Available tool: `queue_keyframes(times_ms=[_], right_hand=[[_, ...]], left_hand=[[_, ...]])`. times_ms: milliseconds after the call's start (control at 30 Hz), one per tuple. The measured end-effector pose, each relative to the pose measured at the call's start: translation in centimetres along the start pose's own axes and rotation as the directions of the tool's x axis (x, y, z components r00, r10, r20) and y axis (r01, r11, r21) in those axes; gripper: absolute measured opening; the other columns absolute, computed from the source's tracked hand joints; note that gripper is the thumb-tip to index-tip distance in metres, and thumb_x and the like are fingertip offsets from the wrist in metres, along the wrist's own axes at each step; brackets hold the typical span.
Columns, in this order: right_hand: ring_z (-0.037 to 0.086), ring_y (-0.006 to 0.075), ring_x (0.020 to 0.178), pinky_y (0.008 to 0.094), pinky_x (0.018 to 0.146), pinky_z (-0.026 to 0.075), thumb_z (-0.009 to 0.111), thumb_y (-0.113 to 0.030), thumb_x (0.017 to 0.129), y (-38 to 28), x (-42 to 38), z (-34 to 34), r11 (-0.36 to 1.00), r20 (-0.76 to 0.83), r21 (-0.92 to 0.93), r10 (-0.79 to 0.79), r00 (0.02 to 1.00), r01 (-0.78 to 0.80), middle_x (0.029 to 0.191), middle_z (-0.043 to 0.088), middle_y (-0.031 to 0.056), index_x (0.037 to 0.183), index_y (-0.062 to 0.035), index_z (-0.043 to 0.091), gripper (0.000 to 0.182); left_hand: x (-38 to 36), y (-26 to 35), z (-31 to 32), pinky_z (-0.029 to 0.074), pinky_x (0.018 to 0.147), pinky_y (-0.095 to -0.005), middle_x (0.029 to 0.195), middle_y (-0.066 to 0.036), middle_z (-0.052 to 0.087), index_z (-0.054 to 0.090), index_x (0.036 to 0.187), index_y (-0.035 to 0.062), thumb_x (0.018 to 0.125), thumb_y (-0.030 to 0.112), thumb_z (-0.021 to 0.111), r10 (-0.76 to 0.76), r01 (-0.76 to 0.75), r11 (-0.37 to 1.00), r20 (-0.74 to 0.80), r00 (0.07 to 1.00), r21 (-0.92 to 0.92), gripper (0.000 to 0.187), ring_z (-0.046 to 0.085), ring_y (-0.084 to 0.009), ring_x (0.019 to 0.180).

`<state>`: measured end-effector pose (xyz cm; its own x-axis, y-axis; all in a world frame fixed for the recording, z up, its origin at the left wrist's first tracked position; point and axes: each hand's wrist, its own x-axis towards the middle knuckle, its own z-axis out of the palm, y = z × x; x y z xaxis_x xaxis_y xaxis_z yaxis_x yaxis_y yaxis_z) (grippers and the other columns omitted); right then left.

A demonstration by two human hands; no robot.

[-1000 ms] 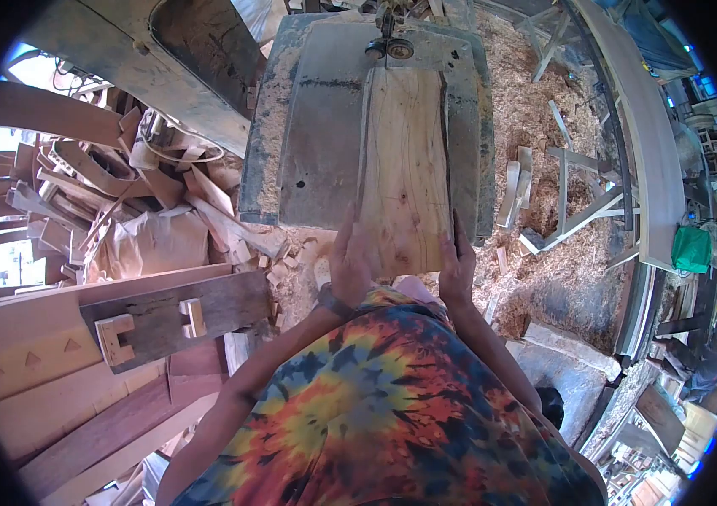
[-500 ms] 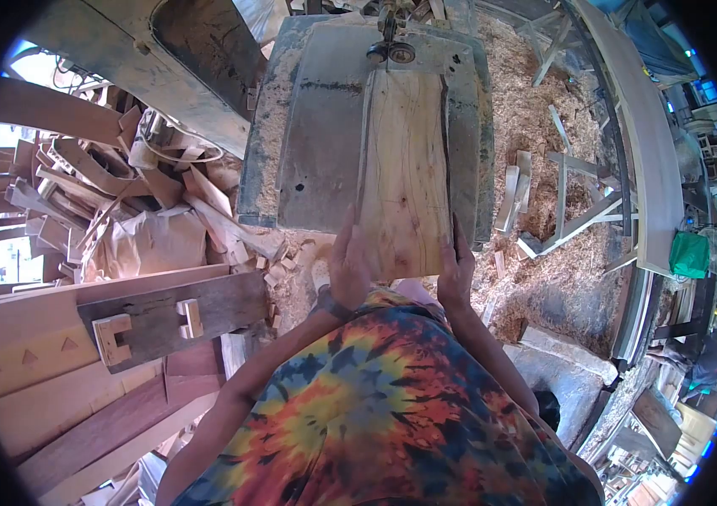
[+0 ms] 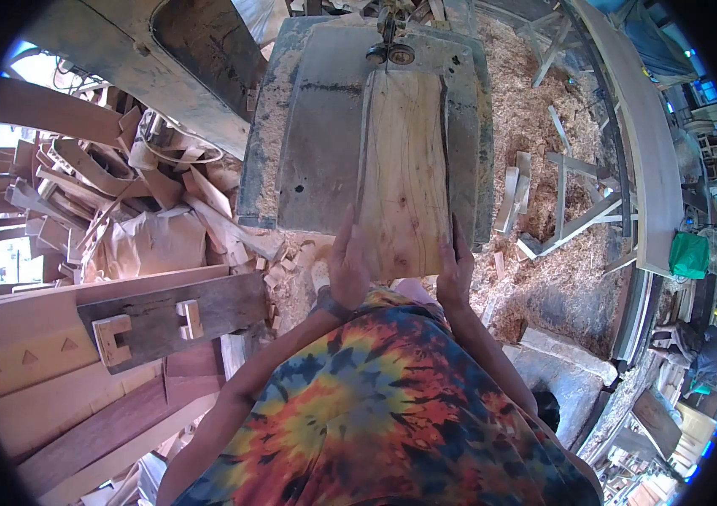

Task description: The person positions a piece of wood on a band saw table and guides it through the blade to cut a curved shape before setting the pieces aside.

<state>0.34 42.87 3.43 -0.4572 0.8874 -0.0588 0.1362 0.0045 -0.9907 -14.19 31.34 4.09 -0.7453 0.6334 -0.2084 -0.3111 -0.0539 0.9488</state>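
A long wooden board (image 3: 404,177) with pale grain and darker side edges lies on the metal table (image 3: 325,152) of a saw machine. Its far end is close to the blade guide with two round rollers (image 3: 390,54), and its near end overhangs the table toward my body. My left hand (image 3: 349,266) presses against the board's left edge near that end, fingers pointing forward. On the opposite edge, my right hand (image 3: 456,268) grips the board with its thumb over the top. Parts of the fingers under the board are hidden.
Wood offcuts (image 3: 80,181) are heaped at the left, below the machine's large arm (image 3: 173,67). A dark plank with two notched blocks (image 3: 181,316) lies at lower left. Sawdust (image 3: 544,278) and wooden frame pieces (image 3: 574,219) cover the floor at right, beside a long panel (image 3: 649,169).
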Motion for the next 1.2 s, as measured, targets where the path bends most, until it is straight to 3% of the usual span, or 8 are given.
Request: queue_keyframes(times_ms=[133, 233, 300, 433, 700, 833, 1000, 1200], right_hand=[[0.047, 0.029, 0.136, 0.036, 0.114, 0.034, 0.05, -0.026, 0.101, 0.9, 0.2, -0.3, 0.998, 0.0, -0.06, -0.029, 1.0, 0.029, 0.146, 0.05, 0.0245, 0.147, 0.0101, 0.041, 0.058], [0.048, 0.0305, 0.136, 0.0365, 0.113, 0.035, 0.05, -0.021, 0.101, 0.1, 0.3, -0.2, 0.999, -0.013, -0.043, -0.01, 1.0, 0.009, 0.145, 0.05, 0.027, 0.146, 0.0123, 0.039, 0.057], [0.048, 0.031, 0.136, 0.0366, 0.114, 0.035, 0.049, -0.022, 0.101, 0.2, 0.3, -0.2, 0.999, -0.001, -0.039, -0.023, 1.0, 0.023, 0.146, 0.049, 0.0273, 0.146, 0.0127, 0.039, 0.058], [0.048, 0.0311, 0.136, 0.0367, 0.114, 0.035, 0.05, -0.022, 0.101, 0.7, 0.5, -0.2, 1.0, -0.007, -0.026, -0.009, 1.0, 0.009, 0.145, 0.049, 0.0276, 0.146, 0.0129, 0.038, 0.059], [0.049, 0.0295, 0.135, 0.0354, 0.113, 0.036, 0.051, -0.021, 0.101, -0.3, 0.6, 0.0, 1.0, -0.014, -0.012, 0.006, 1.0, -0.006, 0.145, 0.051, 0.0268, 0.147, 0.0123, 0.039, 0.058], [0.05, 0.0282, 0.134, 0.0351, 0.113, 0.036, 0.051, -0.02, 0.101, 0.2, 0.7, -0.1, 1.0, -0.022, -0.003, 0.019, 1.0, -0.019, 0.145, 0.051, 0.0252, 0.147, 0.0118, 0.039, 0.056], [0.05, 0.0282, 0.134, 0.0351, 0.113, 0.036, 0.051, -0.017, 0.101, -0.3, 0.8, 0.1, 1.0, -0.023, 0.018, 0.008, 1.0, -0.008, 0.144, 0.052, 0.0249, 0.146, 0.0119, 0.041, 0.054], [0.051, 0.0289, 0.133, 0.0352, 0.112, 0.036, 0.05, -0.017, 0.101, 0.3, 1.0, -0.1, 0.999, -0.023, -0.048, -0.027, 0.999, 0.026, 0.143, 0.053, 0.0249, 0.145, 0.0117, 0.042, 0.053]], left_hand=[[0.7, -1.7, -0.4, 0.038, 0.061, -0.0148, 0.114, 0.001, 0.059, 0.032, 0.155, -0.0009, 0.108, 0.017, 0.04, 0.126, -0.125, 0.992, -0.015, 0.992, 0.027, 0.051, 0.042, 0.0005, 0.075], [0.2, -0.2, 0.0, 0.037, 0.057, -0.0158, 0.106, 0.002, 0.059, 0.031, 0.155, -0.001, 0.108, 0.016, 0.039, 0.001, -0.001, 1.0, 0.006, 1.0, 0.001, 0.051, 0.041, 0.0004, 0.071], [0.0, 0.5, 0.4, 0.039, 0.107, -0.0267, 0.147, -0.014, 0.05, 0.037, 0.151, -0.0068, 0.107, 0.014, 0.043, -0.012, 0.012, 0.993, 0.001, 1.0, -0.116, 0.049, 0.05, -0.0139, 0.126], [0.0, 0.6, 0.4, 0.038, 0.108, -0.0269, 0.148, -0.014, 0.049, 0.037, 0.151, -0.0059, 0.107, 0.014, 0.043, -0.045, 0.043, 0.997, -0.036, 0.998, -0.064, 0.049, 0.049, -0.014, 0.128], [0.6, -0.3, 0.0, 0.036, 0.057, -0.0157, 0.095, 0.005, 0.058, 0.033, 0.155, 0.0002, 0.108, 0.015, 0.041, 0.027, -0.027, 1.0, 0.01, 1.0, 0.001, 0.05, 0.042, -0.0001, 0.07], [0.4, -0.2, -0.4, 0.045, 0.071, -0.0173, 0.118, -0.003, 0.061, 0.033, 0.154, -0.0015, 0.108, 0.016, 0.042, -0.069, 0.065, 0.986, 0.015, 0.998, 0.152, 0.05, 0.052, -0.0036, 0.084], [0.7, 0.1, 0.3, 0.04, 0.105, -0.0256, 0.144, -0.013, 0.053, 0.036, 0.151, -0.0057, 0.105, 0.012, 0.043, 0.051, -0.05, 0.998, 0.01, 0.999, -0.025, 0.05, 0.052, -0.0135, 0.124], [0.5, 0.5, 0.6, 0.04, 0.106, -0.0263, 0.146, -0.014, 0.051, 0.036, 0.152, -0.006, 0.106, 0.013, 0.043, -0.007, 0.007, 1.0, -0.013, 1.0, -0.029, 0.05, 0.051, -0.0137, 0.125]])
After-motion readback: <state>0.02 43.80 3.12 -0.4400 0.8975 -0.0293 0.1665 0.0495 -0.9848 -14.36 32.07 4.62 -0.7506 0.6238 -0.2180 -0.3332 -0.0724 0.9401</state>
